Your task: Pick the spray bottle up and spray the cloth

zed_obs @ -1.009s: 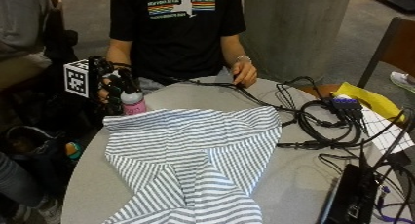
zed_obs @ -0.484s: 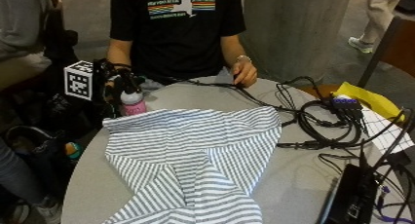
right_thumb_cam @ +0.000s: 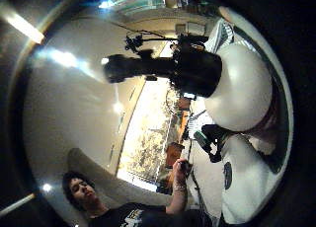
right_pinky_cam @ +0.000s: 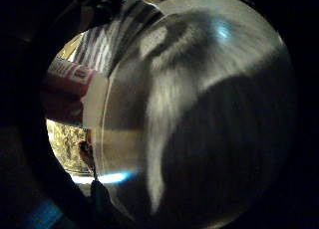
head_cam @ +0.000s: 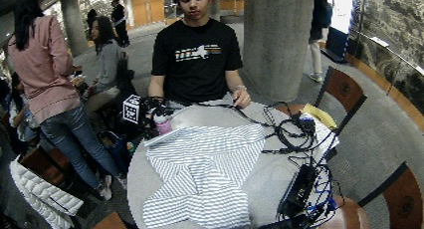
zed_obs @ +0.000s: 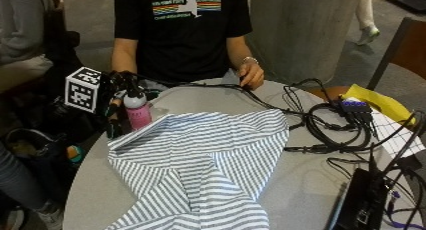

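Pickup step: gloved right hand (zed_obs: 120,92) had fingers wrapped round the bottle (zed_obs: 138,111) by the cloth (zed_obs: 200,165) edge at the table's (zed_obs: 299,190) rim; next needed nozzle aimed clothward, trigger squeezed.

Round grey table (zed_obs: 299,190), concrete pillar (zed_obs: 299,30)

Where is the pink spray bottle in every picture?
Outside view: spray bottle at the table's edge, in the gloved right hand, beside the striped cloth.
Wide outside view: same spot.
Little finger palm view: pink body beside the cloth.
Thumb palm view: white shoulder and black nozzle.
Shared landmark: the striped cloth.
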